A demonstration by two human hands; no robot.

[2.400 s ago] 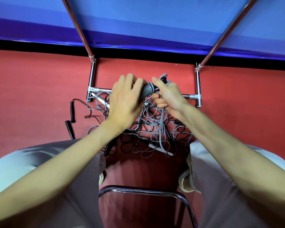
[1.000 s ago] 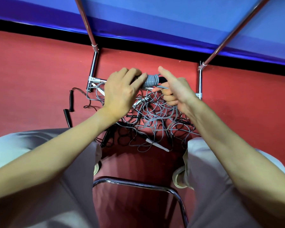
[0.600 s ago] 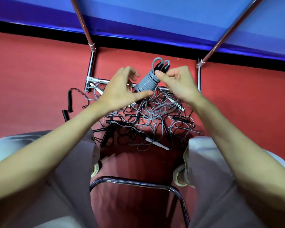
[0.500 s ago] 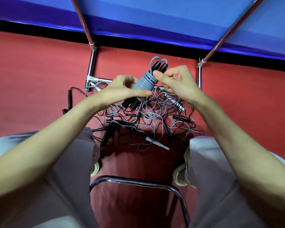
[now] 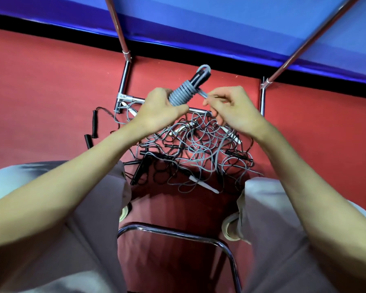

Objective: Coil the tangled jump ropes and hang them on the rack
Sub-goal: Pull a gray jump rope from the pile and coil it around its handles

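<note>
In the head view, a grey coil [image 5: 181, 94] wound round two black handles is gripped at its lower end by the left hand [image 5: 160, 112], fingers curled round it. It is held tilted, its looped top pointing up and away from the hands, probably so that the turns are kept tight and the free end is left reachable. That rope end [image 5: 203, 94] is pinched by the right hand [image 5: 232, 112] just beside the coil, between thumb and fingertips; the remaining fingers are curled. The end is judged to be drawn taut for tucking or a last turn, so that the bundle will not unwind when hung.

Below both hands, on the red floor [image 5: 40, 92], the tangle [image 5: 195, 149] of grey and black ropes lies unsorted, with black handles [image 5: 93, 124] left of the left hand. The rack [image 5: 126, 78] is seen beyond the hands, its chrome posts rising on either side; no rope is seen hung on it.

No brand, label or writing can be read anywhere.
</note>
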